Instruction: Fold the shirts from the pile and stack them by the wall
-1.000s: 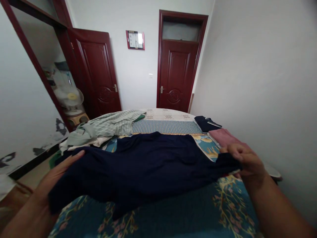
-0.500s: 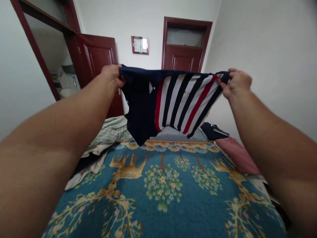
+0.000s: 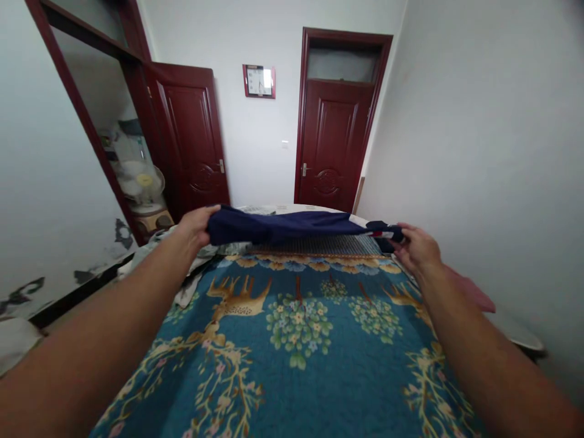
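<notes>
A navy shirt (image 3: 292, 226) is stretched sideways between my two hands, above the far part of the bed. My left hand (image 3: 197, 228) is closed on its left end. At the other end, my right hand (image 3: 417, 244) pinches the fabric, where a bit of red and white shows. The shirt appears nearly edge-on, as a narrow dark band, so most of its striped part is hidden. Below it lies the blue bedspread (image 3: 292, 340) with deer and tree patterns.
Rumpled clothes (image 3: 185, 295) lie along the bed's left side. Some pink cloth (image 3: 472, 292) is at the right, partly behind my forearm. Beyond the bed are an open door (image 3: 187, 134), a closed door (image 3: 337, 140) and a wall clock (image 3: 259, 81). A fan (image 3: 141, 182) stands past the left doorway.
Both hands have come down from about clock height to just above the bed, still gripping the shirt. It hung with its stripes facing me; now it is seen nearly edge-on.
</notes>
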Demonstrator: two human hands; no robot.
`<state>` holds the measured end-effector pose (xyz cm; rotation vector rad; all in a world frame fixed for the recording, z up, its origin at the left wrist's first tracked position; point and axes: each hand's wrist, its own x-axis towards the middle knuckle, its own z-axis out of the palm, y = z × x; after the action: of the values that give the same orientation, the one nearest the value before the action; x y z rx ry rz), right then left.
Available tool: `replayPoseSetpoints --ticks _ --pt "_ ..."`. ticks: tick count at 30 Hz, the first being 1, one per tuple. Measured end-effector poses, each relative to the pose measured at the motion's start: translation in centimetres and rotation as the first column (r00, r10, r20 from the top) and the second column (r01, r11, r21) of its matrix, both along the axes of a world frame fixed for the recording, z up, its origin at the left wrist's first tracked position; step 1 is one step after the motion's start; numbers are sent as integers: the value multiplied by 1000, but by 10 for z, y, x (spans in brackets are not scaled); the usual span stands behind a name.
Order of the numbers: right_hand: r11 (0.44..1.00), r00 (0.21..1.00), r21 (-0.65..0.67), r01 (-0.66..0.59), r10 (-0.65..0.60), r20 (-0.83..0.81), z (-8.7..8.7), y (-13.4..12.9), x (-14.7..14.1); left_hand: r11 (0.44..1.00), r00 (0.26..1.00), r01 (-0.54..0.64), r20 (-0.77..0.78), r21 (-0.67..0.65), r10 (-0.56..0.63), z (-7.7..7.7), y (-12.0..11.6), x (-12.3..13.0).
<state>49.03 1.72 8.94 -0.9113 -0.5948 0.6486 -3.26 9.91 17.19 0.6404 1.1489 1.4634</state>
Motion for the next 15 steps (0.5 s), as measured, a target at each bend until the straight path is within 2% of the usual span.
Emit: replayPoseSetpoints --ticks 4,6,8,11,13,15 --pt "976 995 -205 -71 85 58 -83 -37 -3 989 1000 -13 -28 -148 9 -92 -42 -20" --pt "935 982 -338 -108 152 109 -112 -53 -4 974 999 30 18 -226 -27 -129 -60 -26" --pt "883 963 -451 -130 220 153 -129 -64 -4 958 998 46 44 -282 -35 -155 -74 -29" --pt "850 937 -515 -109 261 232 -136 -72 -3 945 998 29 64 -325 -9 -172 -86 -29" --pt "867 925 -495 -51 228 304 -132 -72 0 951 997 8 71 -309 14 -171 -91 -28" --pt "895 924 -444 33 143 356 -125 -73 7 961 996 -10 80 -277 33 -164 -95 -29"
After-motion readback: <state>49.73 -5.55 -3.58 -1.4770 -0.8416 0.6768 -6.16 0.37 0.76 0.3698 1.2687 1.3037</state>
